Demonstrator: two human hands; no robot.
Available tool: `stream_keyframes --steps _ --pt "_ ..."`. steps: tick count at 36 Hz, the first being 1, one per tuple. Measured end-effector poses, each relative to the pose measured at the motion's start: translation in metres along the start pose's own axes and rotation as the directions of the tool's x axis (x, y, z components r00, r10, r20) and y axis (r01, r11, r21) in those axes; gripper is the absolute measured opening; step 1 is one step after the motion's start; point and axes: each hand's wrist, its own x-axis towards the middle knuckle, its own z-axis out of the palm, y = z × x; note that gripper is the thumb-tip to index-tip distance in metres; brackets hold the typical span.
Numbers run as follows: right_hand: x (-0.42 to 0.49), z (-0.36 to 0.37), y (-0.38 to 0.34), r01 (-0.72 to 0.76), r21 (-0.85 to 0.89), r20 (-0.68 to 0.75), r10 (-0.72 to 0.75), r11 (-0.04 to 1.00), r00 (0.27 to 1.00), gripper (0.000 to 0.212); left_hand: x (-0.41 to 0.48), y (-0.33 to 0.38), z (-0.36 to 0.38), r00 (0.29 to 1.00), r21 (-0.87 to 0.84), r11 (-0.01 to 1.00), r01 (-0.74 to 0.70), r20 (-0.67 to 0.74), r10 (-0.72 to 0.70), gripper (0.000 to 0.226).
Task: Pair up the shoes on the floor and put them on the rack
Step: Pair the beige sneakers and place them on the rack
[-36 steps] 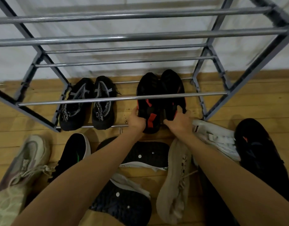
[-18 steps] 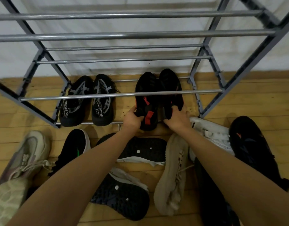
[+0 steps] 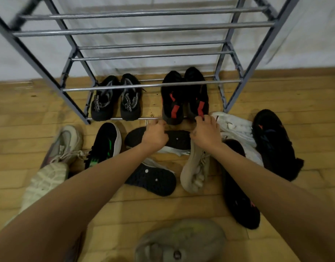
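Note:
A pair of black shoes with red stripes, left one (image 3: 171, 99) and right one (image 3: 197, 95), stands side by side on the bottom shelf of the metal rack (image 3: 110, 88), toes to the wall. My right hand (image 3: 206, 132) pinches the heel of the right shoe with its fingertips. My left hand (image 3: 155, 135) is curled loosely just left of the left shoe's heel, by the front bar, holding nothing. A black-and-grey pair (image 3: 103, 103) (image 3: 130, 100) sits further left on the same shelf.
Loose shoes cover the wooden floor in front of the rack: a black-and-green one (image 3: 106, 144), a grey-pink sneaker (image 3: 64, 146), two upturned black soles (image 3: 179, 139) (image 3: 153, 178), a beige one (image 3: 196, 171), white ones (image 3: 232, 125), black ones (image 3: 274, 144) (image 3: 238, 186).
Both hands have drawn back from the heels of the black-and-red pair toward me; the left hand has let go. The view has pulled back and shows more floor.

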Motion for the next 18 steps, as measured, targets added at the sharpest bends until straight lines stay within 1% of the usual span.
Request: stream_keyframes --steps 3,8,12,16,18 --pt "-0.028 0.005 0.0 -0.008 0.011 0.028 0.008 1.0 1.0 0.048 -0.026 -0.005 -0.005 0.999 0.089 0.996 -0.015 0.031 0.013 0.049" --pt "-0.073 0.011 0.0 -0.019 -0.066 0.118 0.027 0.998 0.993 0.055 -0.068 -0.016 -0.013 0.996 0.157 0.987 -0.017 0.085 0.003 0.05" --pt "-0.096 0.019 -0.005 -0.06 0.0 0.192 0.059 0.998 0.98 0.062 -0.094 -0.025 -0.006 0.989 0.209 0.977 -0.029 0.147 -0.002 0.051" --pt "-0.107 0.033 -0.011 -0.117 0.086 0.258 0.091 0.989 0.962 0.07 -0.107 -0.039 0.016 0.973 0.256 0.966 -0.028 0.229 -0.032 0.062" --pt "-0.11 0.044 -0.012 -0.144 0.1 0.239 0.117 0.984 0.964 0.075 -0.112 -0.047 0.028 0.958 0.316 0.948 -0.033 0.282 -0.061 0.071"
